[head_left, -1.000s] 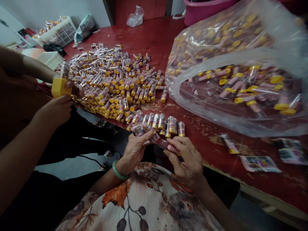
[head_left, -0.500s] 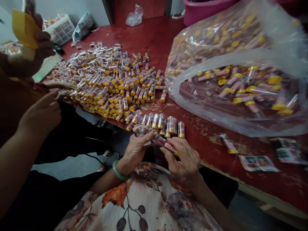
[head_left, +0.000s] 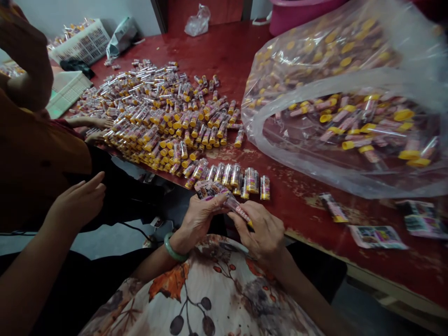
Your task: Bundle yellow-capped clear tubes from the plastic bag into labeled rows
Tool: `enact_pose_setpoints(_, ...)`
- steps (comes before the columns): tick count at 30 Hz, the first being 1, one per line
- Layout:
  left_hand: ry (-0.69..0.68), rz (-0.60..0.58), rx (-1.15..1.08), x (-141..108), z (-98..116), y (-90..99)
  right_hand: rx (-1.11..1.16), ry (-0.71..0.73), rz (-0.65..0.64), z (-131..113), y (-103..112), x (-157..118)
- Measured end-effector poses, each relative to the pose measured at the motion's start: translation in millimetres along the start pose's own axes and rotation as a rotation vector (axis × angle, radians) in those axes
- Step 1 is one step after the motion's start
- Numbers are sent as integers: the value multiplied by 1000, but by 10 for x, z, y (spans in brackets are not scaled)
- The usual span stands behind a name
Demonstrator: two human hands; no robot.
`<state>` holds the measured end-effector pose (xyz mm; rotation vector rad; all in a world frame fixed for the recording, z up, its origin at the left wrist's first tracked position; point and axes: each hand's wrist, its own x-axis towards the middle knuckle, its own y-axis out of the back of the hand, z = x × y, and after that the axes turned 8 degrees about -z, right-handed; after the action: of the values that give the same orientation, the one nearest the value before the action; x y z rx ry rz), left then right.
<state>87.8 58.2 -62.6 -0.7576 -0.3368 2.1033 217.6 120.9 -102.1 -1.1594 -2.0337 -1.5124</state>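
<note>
My left hand (head_left: pixel 200 218), with a jade-green bangle (head_left: pixel 172 248) at its wrist, is closed around several printed paper labels (head_left: pixel 210 189). Between my two hands lies a small clear tube (head_left: pixel 241 212) with pinkish contents and a yellow cap end. My right hand (head_left: pixel 262 229) pinches that tube near its yellow end, while the other end meets the labels at my left thumb. Just beyond my hands, a short group of labelled tubes (head_left: pixel 227 175) stands along the table edge. My fingers partly hide the tube.
A large heap of labelled tubes (head_left: pixel 150 112) covers the left of the red table (head_left: pixel 224 56). An open clear plastic bag (head_left: pixel 259 135) of yellow-capped tubes lies right. Loose labels (head_left: pixel 378 237) and one tube (head_left: pixel 332 207) lie near the front edge. Other people's hands (head_left: pixel 79 200) are at left.
My right hand has shifted slightly left and down, bringing the tube closer to my left hand. At left, another person's raised hand with a yellow object has moved up toward the frame edge.
</note>
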Motion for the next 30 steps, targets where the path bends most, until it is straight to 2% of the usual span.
enact_pose_setpoints(5,-12,27,30,-5,-27,20,-134,64,57,-20,-66,-71)
enact_pose_setpoints(9,-15,-7,78,-10,-52,64,-265,131,72,7,-132,-150)
enact_pose_setpoints(12,13,-30,41,-10,-41,90,-265,141,79,19,-159,-163)
enact_pose_setpoints(14,25,3,10,-2,-32,108,-220,125,82,6,-154,-134)
enact_pose_setpoints(16,11,51,2,8,-32,127,-83,71,72,-22,-136,-85)
enact_pose_setpoints(19,-8,67,14,15,-49,144,214,-162,75,-69,-114,-24)
enact_pose_setpoints(21,-4,65,24,11,-62,140,306,-310,81,-85,-120,-17)
enact_pose_setpoints(22,-3,66,30,8,-68,135,300,-332,89,-87,-129,-24)
enact_pose_setpoints(24,-10,69,34,1,-76,124,215,-274,104,-81,-151,-53)
enact_pose_setpoints(28,-4,59,3,-8,-83,107,-148,45,97,-63,-169,-90)
enact_pose_setpoints(30,-6,53,4,-8,-80,104,-249,138,85,-65,-164,-79)
